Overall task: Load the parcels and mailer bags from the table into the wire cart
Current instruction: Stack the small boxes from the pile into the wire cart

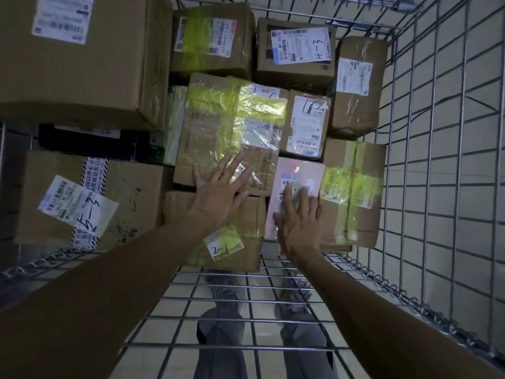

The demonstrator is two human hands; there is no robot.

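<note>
In the wire cart (pixel 384 283), a left hand (pixel 218 195) lies with fingers spread on a yellow-taped carton (pixel 216 132), the right hand (pixel 297 225), fingers likewise apart, on a pink parcel (pixel 297 173), among a "4-3" box (pixel 297 47) and a "2-1" box (pixel 240 250).

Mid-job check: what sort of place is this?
Probably a courier depot or parcel sorting point: a wire cart packed with taped cardboard boxes, most bearing barcode shipping labels, some hand-marked with numbers.
</note>
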